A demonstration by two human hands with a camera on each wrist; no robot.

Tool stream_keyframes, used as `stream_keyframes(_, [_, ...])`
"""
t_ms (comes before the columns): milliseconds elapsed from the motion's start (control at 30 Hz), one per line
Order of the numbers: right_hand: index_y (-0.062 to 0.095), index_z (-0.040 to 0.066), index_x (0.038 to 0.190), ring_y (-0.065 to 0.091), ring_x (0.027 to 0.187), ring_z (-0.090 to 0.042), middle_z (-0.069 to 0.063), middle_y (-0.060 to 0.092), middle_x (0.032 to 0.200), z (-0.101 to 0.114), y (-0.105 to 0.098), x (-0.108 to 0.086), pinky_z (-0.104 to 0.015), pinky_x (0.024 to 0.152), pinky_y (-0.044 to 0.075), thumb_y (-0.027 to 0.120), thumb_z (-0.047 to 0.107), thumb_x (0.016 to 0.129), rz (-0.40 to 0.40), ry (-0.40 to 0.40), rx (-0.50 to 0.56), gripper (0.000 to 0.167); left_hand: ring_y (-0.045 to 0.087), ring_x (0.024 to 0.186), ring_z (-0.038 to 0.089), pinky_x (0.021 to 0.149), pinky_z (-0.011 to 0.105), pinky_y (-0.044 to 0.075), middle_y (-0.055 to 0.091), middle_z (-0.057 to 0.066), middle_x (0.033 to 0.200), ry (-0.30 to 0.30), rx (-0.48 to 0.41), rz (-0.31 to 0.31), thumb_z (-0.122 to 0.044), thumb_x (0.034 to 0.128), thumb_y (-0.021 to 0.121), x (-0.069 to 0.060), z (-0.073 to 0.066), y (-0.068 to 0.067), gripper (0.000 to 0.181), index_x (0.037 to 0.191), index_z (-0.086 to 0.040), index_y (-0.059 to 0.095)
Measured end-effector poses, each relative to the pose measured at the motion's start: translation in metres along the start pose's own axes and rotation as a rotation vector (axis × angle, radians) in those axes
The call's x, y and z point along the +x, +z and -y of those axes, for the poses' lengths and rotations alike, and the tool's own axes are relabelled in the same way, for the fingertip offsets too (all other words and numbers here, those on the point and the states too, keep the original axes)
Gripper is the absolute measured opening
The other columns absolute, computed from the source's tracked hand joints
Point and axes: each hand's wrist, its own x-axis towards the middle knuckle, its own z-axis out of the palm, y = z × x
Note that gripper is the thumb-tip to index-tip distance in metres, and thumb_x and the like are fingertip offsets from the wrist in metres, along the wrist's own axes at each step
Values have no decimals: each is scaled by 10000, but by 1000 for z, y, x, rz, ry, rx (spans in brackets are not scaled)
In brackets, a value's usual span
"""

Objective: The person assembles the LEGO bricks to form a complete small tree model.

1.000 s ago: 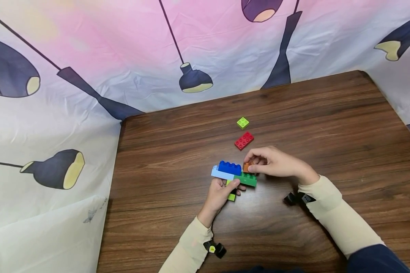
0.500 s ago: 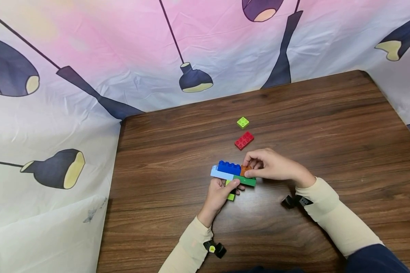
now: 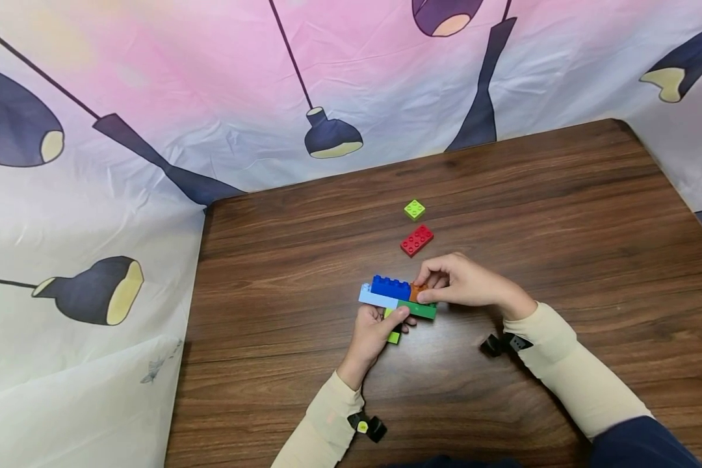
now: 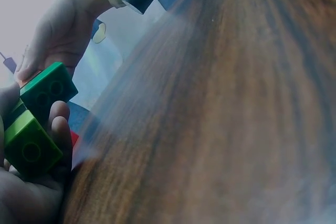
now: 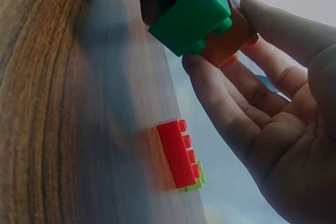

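Observation:
My left hand [image 3: 376, 335] grips a built stack of toy bricks from below, its thumb across the front. In that stack a light blue brick [image 3: 379, 298] and a green brick [image 3: 416, 310] lie end to end, with a dark blue brick [image 3: 390, 286] on top. Lime bricks [image 4: 32, 142] form the lower part, partly covered by the fingers. The orange brick [image 5: 229, 38] sits on the green brick's studs, beside the dark blue one. Thumb and fingers of my right hand [image 3: 465, 281] pinch that orange brick.
Beyond the hands, a red brick [image 3: 416, 240] lies on the wooden table [image 3: 281, 260]. Farther back is a flat lime brick [image 3: 414, 209]. A printed cloth [image 3: 210, 97] hangs along the table's back and left edges.
The right hand has brought the orange brick down and to the left, from above the green brick onto its studs against the dark blue brick. The left hand stays almost still.

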Motion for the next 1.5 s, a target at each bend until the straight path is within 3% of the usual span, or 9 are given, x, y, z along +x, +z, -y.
stream_keyframes(200, [744,74,996,738,834,-173,-17,776,980,0,-1,1,-318,711,631,800,73,947,23,21,32,74,733,748,119,663,244,606,645,462,883,17,34,0,-159,1023,717,0,1,-1,275,1178,57,648])
stream_keyframes(533, [741,15,1015,741,846,-192,-73,774,996,-2,0,2,-311,715,631,783,35,950,34,52,87,80,736,757,128,672,241,606,657,440,881,27,36,-3,-178,1022,724,0,0,0,301,1184,62,642])
stream_keyframes(733, [748,26,1005,743,856,-201,-65,775,996,0,1,2,-310,734,631,797,49,942,27,55,76,83,738,753,128,665,243,604,707,349,855,40,30,-8,-128,1025,708,0,1,0,250,1183,55,644])
stream_keyframes(1067, [751,9,993,743,825,-179,-87,775,984,-1,1,2,-331,701,637,794,24,936,32,54,102,73,735,742,128,649,238,600,689,381,858,37,34,-15,-79,1021,692,0,0,1,222,1178,68,639])
stream_keyframes(1367, [748,14,995,733,814,-173,-64,773,960,0,3,1,-307,690,625,798,46,940,30,63,97,80,738,753,135,659,239,600,745,213,843,40,10,-13,-53,1021,683,-1,-1,1,194,1185,45,642])
stream_keyframes(1500, [750,16,991,732,820,-180,-63,773,956,1,3,1,-291,706,621,806,45,932,25,65,94,87,738,757,136,668,244,601,745,209,849,46,12,-17,-56,1019,686,-1,-1,1,208,1185,61,641])
